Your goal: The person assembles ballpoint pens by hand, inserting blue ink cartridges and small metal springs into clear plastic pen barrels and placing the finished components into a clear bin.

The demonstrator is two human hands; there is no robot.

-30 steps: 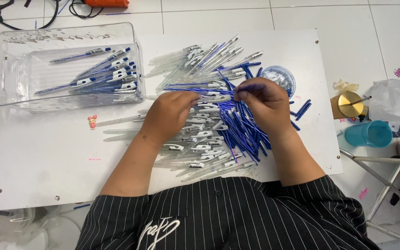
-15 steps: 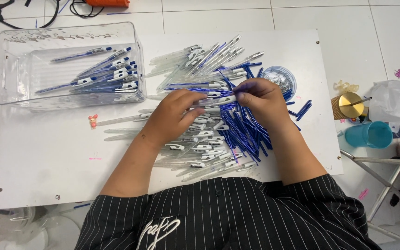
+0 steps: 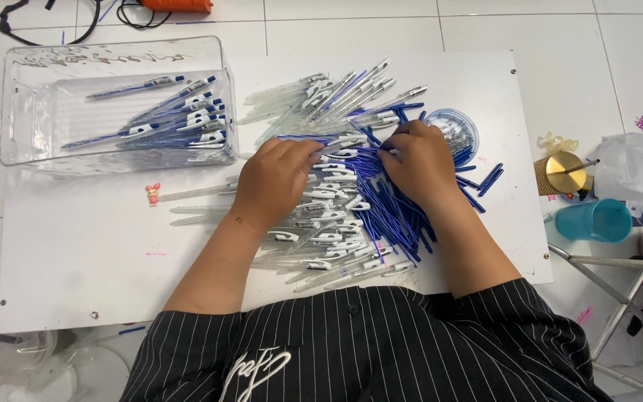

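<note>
Since the earlier frames the two hands have drawn a little closer together over the heap of pen parts, and the left hand has slid toward the right hand; the rest of the scene sits as it did.

Both hands now close on one pen lying across the top of the heap of pen barrels, which covers the middle of the white worktop. The left fingertips pinch the end with the white clip; the right fingertips curl around the other end, beside the loose blue refills that lie along the right edge of the heap. Whether the refill is already seated in the barrel cannot be told at this size.

To do this step well, it seems best to keep the barrel level and steady in the left hand while the right guides the thin blue piece straight along its axis, not at an angle, so it does not bend or jam. Lifting the pen slightly clear of the heap would likely keep neighbouring parts from catching.

Finished pens lie in the clear plastic bin, up and to the left of the heap. A small round tub sits just right of the heap, behind the right hand.
</note>
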